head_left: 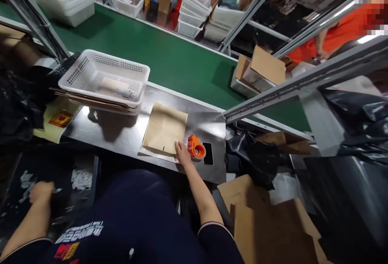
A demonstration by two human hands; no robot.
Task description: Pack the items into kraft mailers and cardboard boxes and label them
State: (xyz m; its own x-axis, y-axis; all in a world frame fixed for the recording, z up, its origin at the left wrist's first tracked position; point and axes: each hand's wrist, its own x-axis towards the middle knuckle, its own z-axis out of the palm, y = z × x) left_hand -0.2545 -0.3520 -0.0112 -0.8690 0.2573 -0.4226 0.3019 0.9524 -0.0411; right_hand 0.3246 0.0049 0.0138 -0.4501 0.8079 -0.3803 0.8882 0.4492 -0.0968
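Observation:
My right hand [182,153] rests on the steel table [121,134] at the near edge of a flat brown cardboard piece [165,128], its fingers lying against the orange tape dispenser [195,147]. A black phone [207,153] lies just right of the dispenser. My left hand [41,191] is down at the lower left, curled into a fist inside a dark bin [48,191] holding black bags and white items; what it grips is hidden.
A white perforated basket [104,79] with a wrapped item sits on flat cardboard at the table's left. Behind runs a green conveyor belt [169,58]. Stacked white baskets [194,11], boxes [262,70] and people in orange stand beyond. Flat cartons [266,219] lie lower right.

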